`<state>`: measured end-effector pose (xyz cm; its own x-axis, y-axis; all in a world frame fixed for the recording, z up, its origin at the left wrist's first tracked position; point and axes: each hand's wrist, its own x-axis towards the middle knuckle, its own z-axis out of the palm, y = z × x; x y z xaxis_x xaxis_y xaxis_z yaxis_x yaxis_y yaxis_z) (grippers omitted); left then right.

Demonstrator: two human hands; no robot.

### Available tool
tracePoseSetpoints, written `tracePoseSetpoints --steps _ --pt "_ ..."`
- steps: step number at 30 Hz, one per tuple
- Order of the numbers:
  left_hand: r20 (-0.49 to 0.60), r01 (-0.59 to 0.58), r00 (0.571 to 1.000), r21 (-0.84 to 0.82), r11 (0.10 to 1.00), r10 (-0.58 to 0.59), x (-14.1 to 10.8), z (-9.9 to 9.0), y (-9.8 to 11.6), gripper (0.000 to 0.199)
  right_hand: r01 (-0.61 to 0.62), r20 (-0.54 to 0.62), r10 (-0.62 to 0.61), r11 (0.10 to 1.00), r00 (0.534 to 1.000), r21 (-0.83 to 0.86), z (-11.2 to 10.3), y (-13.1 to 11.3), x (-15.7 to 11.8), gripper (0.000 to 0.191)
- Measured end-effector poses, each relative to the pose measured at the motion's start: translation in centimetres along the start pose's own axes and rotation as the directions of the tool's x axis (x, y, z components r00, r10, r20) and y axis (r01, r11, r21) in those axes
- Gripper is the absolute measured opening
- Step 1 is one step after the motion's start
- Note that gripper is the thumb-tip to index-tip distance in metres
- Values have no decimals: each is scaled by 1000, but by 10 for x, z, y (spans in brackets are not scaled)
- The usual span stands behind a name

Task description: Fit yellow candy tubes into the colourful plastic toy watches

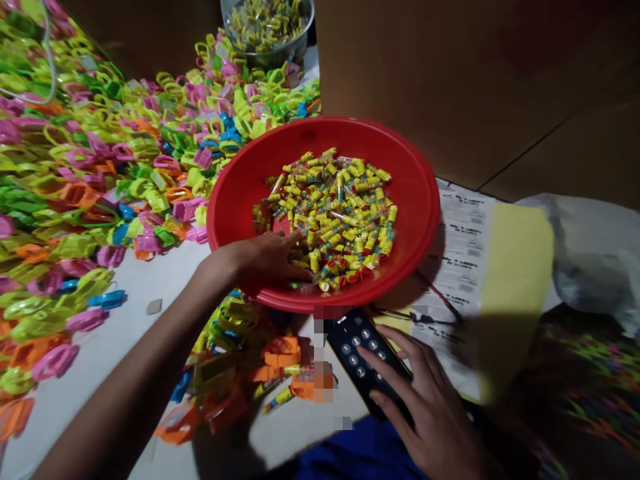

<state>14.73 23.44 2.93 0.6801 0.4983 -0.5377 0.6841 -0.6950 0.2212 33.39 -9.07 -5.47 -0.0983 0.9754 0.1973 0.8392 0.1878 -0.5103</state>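
A wide red plastic basin (pixel 420 193) holds a heap of small yellow-wrapped tubes (pixel 340 207) with clear parts and coloured beads inside. My left hand (pixel 273 257) reaches over its near left rim, fingers apart and touching the tubes at the heap's edge; some fingertips are hidden among them. Below the basin lies a black phone (pixel 357 363), its screen lit with a number keypad. Over the phone is my right hand (pixel 425 393), fingers spread, with the index fingertip on the keypad and other fingers along its right side and lower edge.
Brightly coloured plastic pieces (pixel 100 180) cover the left side in a large pile. A metal bowl (pixel 270 50) of similar tubes stands at the back. Brown cardboard boxes (pixel 450 87) rise behind. Printed label sheets (pixel 465 240) and yellow paper (pixel 520 260) lie right, beside a plastic bag (pixel 595 260).
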Motion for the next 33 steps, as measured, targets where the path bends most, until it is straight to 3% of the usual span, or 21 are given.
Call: tracePoseSetpoints --steps 2,6,13,19,22,25,27,30,33 --pt "66 16 998 -42 999 -13 -4 -8 9 89 2 -5 -2 999 1000 -37 1 -1 5 51" --pt "98 16 995 -80 997 -9 -10 -16 20 70 11 -23 -13 996 1000 -88 1 -1 10 53" --pt "-132 -73 990 -152 986 53 -9 -7 14 45 130 -60 -130 991 990 -1 -10 14 -10 52" --pt "-287 -183 951 -224 957 114 -9 -6 7 24 239 35 -237 967 971 -90 -11 29 -26 56" --pt "-393 -277 907 -278 920 155 -9 -8 5 24 167 15 -166 981 986 -94 -11 24 -19 55" --pt "-496 -350 851 -295 889 171 -12 -10 3 26 11 -35 -14 996 999 -88 -9 12 4 58" --pt "-556 -375 816 -297 878 160 -15 -11 2 26 -32 -62 25 992 998 -124 -6 5 20 59" --pt "-644 -370 762 -348 861 68 -22 -12 1 26 -44 -91 26 980 995 -193 1 0 30 56" --pt "-733 -388 677 -434 813 -68 -28 -12 2 29 -17 -108 -4 981 994 -192 0 3 23 61"
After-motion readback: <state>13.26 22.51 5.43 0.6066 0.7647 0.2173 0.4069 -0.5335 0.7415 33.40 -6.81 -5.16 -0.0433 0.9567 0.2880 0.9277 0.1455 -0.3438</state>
